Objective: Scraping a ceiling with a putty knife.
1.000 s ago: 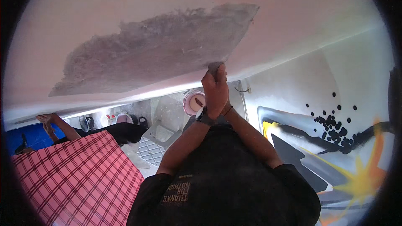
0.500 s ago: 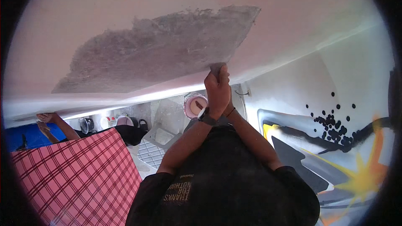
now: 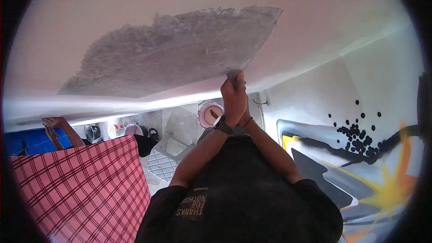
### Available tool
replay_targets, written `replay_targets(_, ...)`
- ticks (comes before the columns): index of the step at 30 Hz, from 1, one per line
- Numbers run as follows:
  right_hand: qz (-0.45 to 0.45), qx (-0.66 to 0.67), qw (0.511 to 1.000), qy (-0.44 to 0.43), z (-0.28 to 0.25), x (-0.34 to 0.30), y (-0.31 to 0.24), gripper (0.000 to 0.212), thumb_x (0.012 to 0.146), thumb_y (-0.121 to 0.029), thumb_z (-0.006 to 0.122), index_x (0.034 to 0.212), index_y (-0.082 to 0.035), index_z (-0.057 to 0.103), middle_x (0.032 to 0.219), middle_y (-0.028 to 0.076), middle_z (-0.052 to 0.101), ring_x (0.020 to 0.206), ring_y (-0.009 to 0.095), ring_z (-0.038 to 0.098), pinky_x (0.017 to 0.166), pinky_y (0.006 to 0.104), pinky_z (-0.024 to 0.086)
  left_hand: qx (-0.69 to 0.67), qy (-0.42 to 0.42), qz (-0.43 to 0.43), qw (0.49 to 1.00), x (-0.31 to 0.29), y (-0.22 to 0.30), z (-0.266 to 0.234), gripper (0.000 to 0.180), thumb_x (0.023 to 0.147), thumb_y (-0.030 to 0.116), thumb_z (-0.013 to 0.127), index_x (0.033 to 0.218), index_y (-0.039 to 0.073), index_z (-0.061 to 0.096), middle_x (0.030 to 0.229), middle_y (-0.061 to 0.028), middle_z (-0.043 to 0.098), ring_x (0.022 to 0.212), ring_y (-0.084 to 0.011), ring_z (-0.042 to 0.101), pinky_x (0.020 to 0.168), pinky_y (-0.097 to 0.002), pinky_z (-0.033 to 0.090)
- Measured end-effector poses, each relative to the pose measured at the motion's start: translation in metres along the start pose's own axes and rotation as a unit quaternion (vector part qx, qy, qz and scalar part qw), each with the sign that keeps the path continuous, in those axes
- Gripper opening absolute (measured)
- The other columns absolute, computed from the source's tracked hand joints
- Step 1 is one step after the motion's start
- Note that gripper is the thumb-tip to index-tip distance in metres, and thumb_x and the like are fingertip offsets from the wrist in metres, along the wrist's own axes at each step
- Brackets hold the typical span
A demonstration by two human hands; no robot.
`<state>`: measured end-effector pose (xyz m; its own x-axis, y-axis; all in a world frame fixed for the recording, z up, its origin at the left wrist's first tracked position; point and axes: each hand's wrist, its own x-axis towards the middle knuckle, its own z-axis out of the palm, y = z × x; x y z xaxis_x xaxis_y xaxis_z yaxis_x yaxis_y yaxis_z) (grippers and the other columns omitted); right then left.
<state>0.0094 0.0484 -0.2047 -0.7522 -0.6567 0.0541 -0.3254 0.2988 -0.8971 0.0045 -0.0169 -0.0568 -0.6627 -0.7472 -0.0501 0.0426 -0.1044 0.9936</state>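
Note:
Both my arms reach forward to the wall (image 3: 315, 36), which bears a wide rough grey patch (image 3: 175, 54). My left hand (image 3: 232, 101), with a dark watch on its wrist, is closed around a small flat grey piece (image 3: 233, 75). That piece touches the wall near the patch's lower right edge; its exact kind is not clear. Just behind the left hand is my right hand (image 3: 245, 116), with a thin dark band at the wrist. Its fingers are mostly hidden.
A pink-rimmed bucket (image 3: 209, 115) with pinkish contents stands below my hands. At left are another person's hands (image 3: 54, 125) against the wall, a red checked cloth (image 3: 85, 184) and several containers. A grey plastic chair (image 3: 173, 148) is nearby. The right wall carries a painted mural (image 3: 382, 193).
My hands stay almost in place, the grey piece slightly lower in view. The other person's hands and the checked cloth have shifted a little. The grey patch's outline appears slightly shifted.

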Motion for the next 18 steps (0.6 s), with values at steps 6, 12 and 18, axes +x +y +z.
replay_targets(6,0.029,-0.006,1.000,-0.008,-0.003,-0.001,0.014,0.025,0.078,-0.024,0.068,0.086,-0.001,0.062,0.069,0.018,0.062,0.071,0.034,0.064,0.062,0.0441,0.049,0.005,-0.019,0.031,0.999,0.000,0.016,-0.002,0.029,0.097,0.021,0.057,0.077,0.001,0.056,0.064,0.0010,0.053,0.058,-0.0062,0.046,0.051,-0.0238,0.037)
replay_targets(12,-0.010,0.070,0.993,0.096,0.001,0.010,-0.027,0.025,0.081,-0.024,0.066,0.088,0.000,0.061,0.072,0.018,0.062,0.074,0.033,0.064,0.066,0.0434,0.049,-0.008,-0.083,-0.039,0.996,-0.008,-0.010,-0.028,0.027,0.098,0.019,0.055,0.079,0.000,0.057,0.065,-0.0010,0.056,0.059,-0.0082,0.049,0.054,-0.0261,0.040)
replay_targets(18,0.082,0.175,0.980,-0.040,-0.036,0.011,-0.039,0.021,0.089,-0.021,0.057,0.093,0.000,0.058,0.081,0.016,0.065,0.081,0.030,0.065,0.070,0.0430,0.049,0.149,-0.156,0.107,0.971,-0.005,0.017,-0.036,0.017,0.092,0.013,0.060,0.093,-0.002,0.068,0.080,-0.0122,0.068,0.073,-0.0216,0.065,0.070,-0.0337,0.051)
